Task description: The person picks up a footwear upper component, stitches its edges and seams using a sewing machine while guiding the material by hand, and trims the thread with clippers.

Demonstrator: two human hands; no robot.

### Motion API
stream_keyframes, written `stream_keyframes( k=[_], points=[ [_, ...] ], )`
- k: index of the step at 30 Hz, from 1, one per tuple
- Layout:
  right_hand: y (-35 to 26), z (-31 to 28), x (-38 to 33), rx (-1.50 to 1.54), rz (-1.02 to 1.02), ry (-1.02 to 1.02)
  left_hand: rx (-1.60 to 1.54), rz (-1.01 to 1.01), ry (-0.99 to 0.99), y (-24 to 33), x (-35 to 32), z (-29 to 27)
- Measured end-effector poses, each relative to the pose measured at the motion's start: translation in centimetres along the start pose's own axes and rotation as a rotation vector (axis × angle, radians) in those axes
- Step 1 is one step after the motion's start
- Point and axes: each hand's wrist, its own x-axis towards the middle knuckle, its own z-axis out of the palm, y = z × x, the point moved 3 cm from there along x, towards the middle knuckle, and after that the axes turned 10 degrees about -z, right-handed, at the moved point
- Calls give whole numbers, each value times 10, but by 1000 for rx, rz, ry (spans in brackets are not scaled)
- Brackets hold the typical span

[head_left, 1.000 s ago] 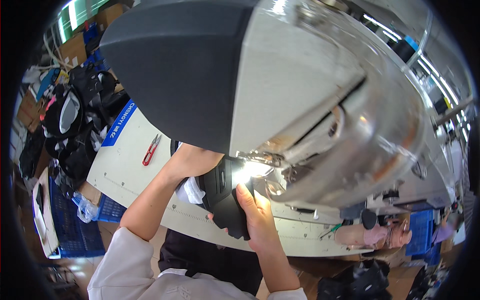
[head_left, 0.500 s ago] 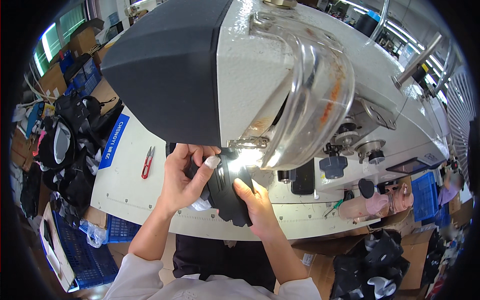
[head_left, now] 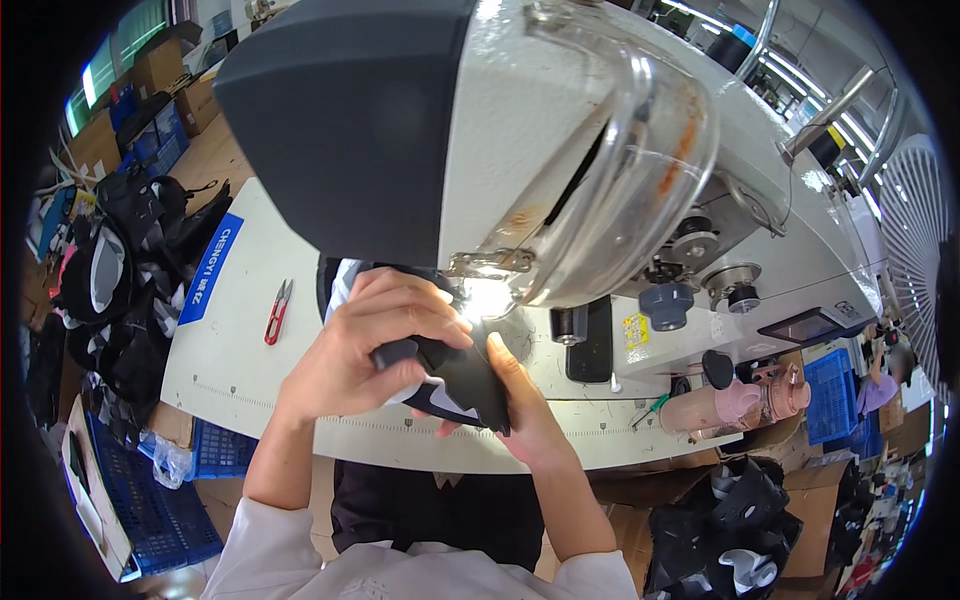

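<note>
Below the head of a white sewing machine (head_left: 530, 190), a black fabric piece (head_left: 470, 380) with a white lining showing at its lower edge lies under the bright lamp. Curled over its left part is my left hand (head_left: 370, 335), closed, with the thumb by a dark folded edge. My right hand (head_left: 530, 410) grips the right edge, thumb on top and the other fingers underneath, mostly hidden. The needle area is lost in glare and behind my left fingers. Red-handled thread snips (head_left: 279, 312) lie on the table to the left.
Right of the needle area are a black phone (head_left: 590, 340), a green-handled tool (head_left: 655, 405) and a pink bottle (head_left: 700, 410). Black pieces (head_left: 110, 290) pile up at left beside blue crates (head_left: 150, 490). More black pieces (head_left: 725, 530) fill a box at lower right.
My left hand has turned over and now covers the upper part of the black fabric piece. The piece has tilted, showing its white lining. The whole view has shifted slightly.
</note>
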Motion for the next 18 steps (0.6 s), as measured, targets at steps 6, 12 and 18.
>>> stream_keyframes(
  k=[6,12,18],
  points=[
    [-1,6,5,-827,-431,160,-57,81,385,-6,-31,-43],
    [14,69,8,-1075,-777,-257,-510,76,677,-33,-62,-95],
    [33,83,-5,-974,-617,-120,-157,-211,862,-31,-71,-72]
  ],
)
